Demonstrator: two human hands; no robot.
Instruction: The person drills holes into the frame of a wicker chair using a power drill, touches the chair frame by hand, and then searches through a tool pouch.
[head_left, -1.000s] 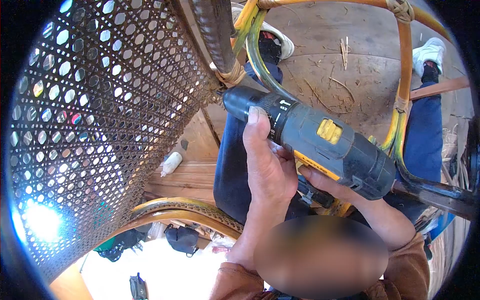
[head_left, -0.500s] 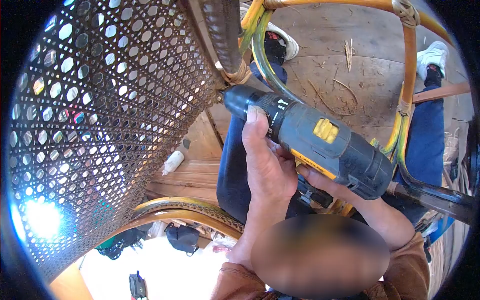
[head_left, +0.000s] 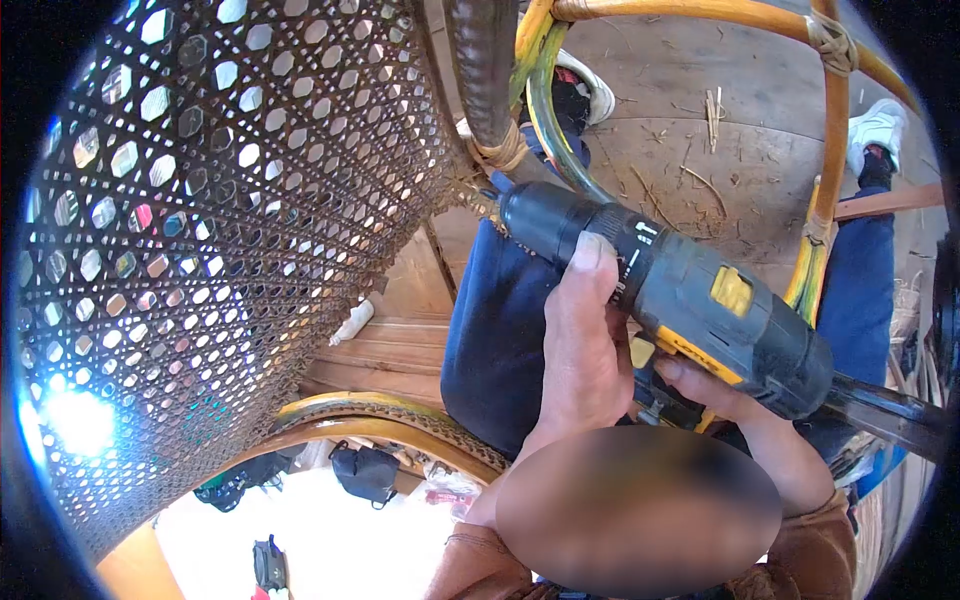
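Observation:
A dark blue-grey cordless drill [head_left: 690,285] with yellow trim lies across the middle of my view, its black chuck pointing left. My left hand [head_left: 585,345] supports it near the front, thumb laid over the collar. Around the handle my right hand [head_left: 735,405] is closed, partly hidden by the drill body. The chuck end is close to the edge of a woven cane panel [head_left: 250,220], just below a rattan binding [head_left: 497,152]. Light-coloured dust shows beside the chuck. Whether the tip touches the frame I cannot tell.
Bent rattan frame poles [head_left: 690,12] cross the top and right. A curved rattan rail [head_left: 390,430] runs below the panel. Cane scraps [head_left: 713,120] lie on the wooden floor. A small white bottle [head_left: 352,322] and a black bag [head_left: 365,472] are lower left. My legs are between the poles.
The drill and both hands have shifted right and slightly down, so the chuck sits farther from the panel edge. More dust shows by the chuck. The view has shifted slightly.

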